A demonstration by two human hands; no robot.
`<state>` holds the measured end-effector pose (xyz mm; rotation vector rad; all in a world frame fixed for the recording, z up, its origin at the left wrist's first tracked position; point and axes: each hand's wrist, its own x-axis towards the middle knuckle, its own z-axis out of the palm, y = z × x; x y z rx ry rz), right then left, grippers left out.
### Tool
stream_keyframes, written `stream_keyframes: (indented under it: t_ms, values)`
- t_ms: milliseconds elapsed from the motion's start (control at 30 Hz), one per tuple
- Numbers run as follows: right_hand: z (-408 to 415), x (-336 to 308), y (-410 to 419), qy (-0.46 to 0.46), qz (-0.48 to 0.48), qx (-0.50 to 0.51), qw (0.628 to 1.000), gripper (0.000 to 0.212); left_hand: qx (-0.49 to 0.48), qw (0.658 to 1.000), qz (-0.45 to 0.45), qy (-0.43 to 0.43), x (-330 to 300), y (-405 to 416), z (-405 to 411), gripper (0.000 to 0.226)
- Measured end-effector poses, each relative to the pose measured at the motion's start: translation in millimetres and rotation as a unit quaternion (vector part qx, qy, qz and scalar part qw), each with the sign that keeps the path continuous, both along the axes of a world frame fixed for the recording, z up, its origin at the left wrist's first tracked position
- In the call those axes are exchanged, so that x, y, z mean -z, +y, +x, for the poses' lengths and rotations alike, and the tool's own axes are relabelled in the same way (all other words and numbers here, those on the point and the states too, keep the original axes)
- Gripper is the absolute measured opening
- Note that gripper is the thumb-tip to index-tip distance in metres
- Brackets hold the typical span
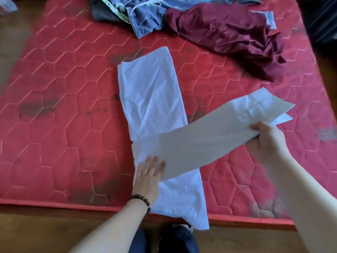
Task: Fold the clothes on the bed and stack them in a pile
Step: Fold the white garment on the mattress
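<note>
The white shirt (153, 95) lies in a long strip down the middle of the bed (60, 110), its near end hanging over the bed's edge at six o'clock. I judge the sleeve fold is under way: my right hand (267, 137) grips the sleeve (209, 137) out toward three o'clock, while my left hand (148, 176) presses flat, fingers straight, at the shoulder. Next, I think, the sleeve swings across onto the body. The maroon garment (233, 37) and blue clothes (144, 17) wait at twelve o'clock; bare mattress lies toward nine.
</note>
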<state>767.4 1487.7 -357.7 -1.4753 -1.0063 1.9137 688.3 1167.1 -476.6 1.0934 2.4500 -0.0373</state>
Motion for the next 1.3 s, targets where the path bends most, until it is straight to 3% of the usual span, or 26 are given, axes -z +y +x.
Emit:
stream_keyframes:
  t_ms: [233, 367, 533, 667, 767, 833, 867, 900, 933, 1000, 1033, 1067, 1100, 1133, 1167, 1200, 1300]
  values:
    - [13.3, 43.4, 15.5, -0.107, 0.018, -0.083, 0.991, 0.039, 0.005, 0.996, -0.089, -0.019, 19.5, -6.9, 0.6, 0.095]
    - [0.8, 52.7, 10.9, -0.098, 0.019, -0.116, 0.988, 0.035, 0.022, 0.995, -0.088, -0.052, 22.0, -7.3, -0.6, 0.091]
    - [-16.1, 51.9, 2.7, -0.097, 0.041, -0.166, 0.980, 0.016, 0.061, 0.998, -0.027, -0.007, 22.2, 1.5, -10.6, 0.073]
    - [-26.1, 49.9, -19.2, -0.104, 0.082, -0.203, 0.970, 0.018, 0.084, 0.996, -0.029, -0.020, 33.6, 16.4, -24.0, 0.080]
    - [-28.1, 52.2, -55.2, -0.112, 0.133, -0.268, 0.948, 0.028, 0.102, 0.993, -0.038, -0.043, 37.7, 20.8, -30.9, 0.071]
    - [-28.1, 61.2, -90.5, -0.103, 0.195, -0.330, 0.918, 0.038, 0.018, 0.991, 0.055, -0.119, 29.9, 24.1, -32.7, 0.061]
    - [-28.7, 67.6, -109.9, -0.104, 0.249, -0.380, 0.885, 0.047, -0.099, 0.966, 0.154, -0.184, 22.8, 26.0, -32.1, 0.057]
    - [-28.5, 77.2, -129.0, -0.111, 0.301, -0.440, 0.839, 0.054, -0.250, 0.903, 0.245, -0.248, 15.2, 28.5, -31.9, 0.055]
    - [-27.5, 88.4, -147.2, -0.121, 0.346, -0.493, 0.789, 0.058, -0.395, 0.802, 0.315, -0.317, 7.9, 30.4, -34.2, 0.055]
    - [-24.9, 112.9, -179.3, -0.155, 0.413, -0.574, 0.690, 0.060, -0.587, 0.584, 0.356, -0.433, 0.5, 28.8, -43.3, 0.063]
    - [-22.0, 125.8, -192.6, -0.183, 0.435, -0.614, 0.633, 0.064, -0.633, 0.524, 0.345, -0.454, 2.5, 25.1, -45.6, 0.064]
    - [-18.4, 137.3, -203.6, -0.216, 0.445, -0.655, 0.572, 0.066, -0.646, 0.524, 0.318, -0.456, 4.5, 20.8, -46.8, 0.056]
    - [-15.2, 146.6, -211.0, -0.240, 0.449, -0.686, 0.520, 0.065, -0.629, 0.570, 0.283, -0.446, 5.7, 16.9, -47.1, 0.042]
    - [-13.1, 152.1, -214.8, -0.254, 0.451, -0.705, 0.485, 0.064, -0.595, 0.643, 0.249, -0.412, 8.3, 12.8, -45.9, 0.024]
    - [-11.8, 154.9, -215.3, -0.260, 0.453, -0.715, 0.464, 0.066, -0.561, 0.708, 0.224, -0.366, 11.4, 9.4, -43.8, 0.009]
    - [-10.9, 155.2, -214.2, -0.258, 0.454, -0.722, 0.454, 0.070, -0.534, 0.752, 0.214, -0.322, 14.4, 6.1, -43.1, 0.007]
    - [-6.7, 149.8, -202.5, -0.233, 0.470, -0.722, 0.451, 0.075, -0.492, 0.802, 0.233, -0.247, 19.9, -2.5, -41.7, 0.009]
